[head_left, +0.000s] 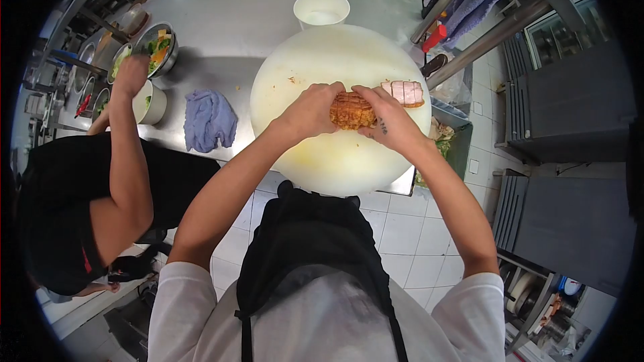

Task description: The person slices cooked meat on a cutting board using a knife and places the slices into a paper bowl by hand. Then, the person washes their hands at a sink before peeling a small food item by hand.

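On the round white cutting board (295, 154) lies a block of roast pork (353, 111) with a golden-brown, crackled top, cut across into pieces. My left hand (314, 108) grips its left side, fingers curled over the far edge. From the right, my right hand (390, 119) closes round the other end, thumb on the near side. Just beyond my right hand, a second row of sliced pork (406, 93) rests with its pale cut face up. Small brown crumbs are scattered on the board.
A white bowl (321, 9) stands behind the board. A crumpled blue cloth (209, 121) lies on the steel table (221, 0). At left, a co-worker's hand (132, 74) is over a metal bowl (173, 53) of vegetables, near a white tub (155, 106). A bin (457, 154) stands below right.
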Action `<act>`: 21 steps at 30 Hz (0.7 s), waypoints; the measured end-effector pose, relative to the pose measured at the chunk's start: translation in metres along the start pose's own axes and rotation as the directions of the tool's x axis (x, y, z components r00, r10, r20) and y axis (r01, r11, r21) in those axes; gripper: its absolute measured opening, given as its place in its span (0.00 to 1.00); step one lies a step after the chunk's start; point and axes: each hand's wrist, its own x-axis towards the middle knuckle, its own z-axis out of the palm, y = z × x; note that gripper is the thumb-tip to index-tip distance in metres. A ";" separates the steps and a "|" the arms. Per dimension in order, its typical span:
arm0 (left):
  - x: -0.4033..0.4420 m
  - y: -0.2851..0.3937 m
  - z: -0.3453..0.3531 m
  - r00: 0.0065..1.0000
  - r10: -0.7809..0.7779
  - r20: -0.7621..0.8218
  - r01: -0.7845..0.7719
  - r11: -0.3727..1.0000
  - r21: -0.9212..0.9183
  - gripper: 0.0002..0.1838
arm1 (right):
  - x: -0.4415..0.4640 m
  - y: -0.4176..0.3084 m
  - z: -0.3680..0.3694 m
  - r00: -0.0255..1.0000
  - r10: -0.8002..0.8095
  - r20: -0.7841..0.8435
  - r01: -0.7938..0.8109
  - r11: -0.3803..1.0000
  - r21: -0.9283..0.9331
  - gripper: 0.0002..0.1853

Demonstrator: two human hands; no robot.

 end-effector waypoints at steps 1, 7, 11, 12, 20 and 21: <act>-0.001 -0.002 0.001 1.000 0.001 0.000 -0.001 1.000 0.000 0.31 | 0.000 -0.002 -0.003 1.000 0.012 0.015 -0.012 1.000 -0.003 0.42; 0.004 -0.006 0.002 0.995 0.101 -0.012 -0.100 0.994 0.053 0.30 | 0.011 0.009 -0.009 0.997 0.011 0.078 -0.012 1.000 0.010 0.40; 0.005 -0.004 0.002 0.998 0.063 -0.010 -0.062 0.996 0.060 0.30 | 0.018 0.009 -0.013 0.985 0.035 0.170 -0.044 0.998 0.049 0.37; 0.004 -0.004 0.003 0.998 0.054 -0.019 -0.053 0.997 0.048 0.30 | 0.017 0.010 -0.013 0.985 0.035 0.170 -0.044 0.998 0.050 0.37; -0.006 -0.007 -0.002 0.997 0.061 -0.049 -0.061 0.998 0.007 0.35 | 0.010 0.005 -0.006 0.997 0.058 0.048 -0.061 0.997 0.049 0.38; -0.005 -0.008 -0.002 0.999 0.048 -0.019 -0.049 0.998 -0.040 0.36 | 0.010 0.005 -0.005 0.997 0.062 0.044 -0.064 0.997 0.044 0.38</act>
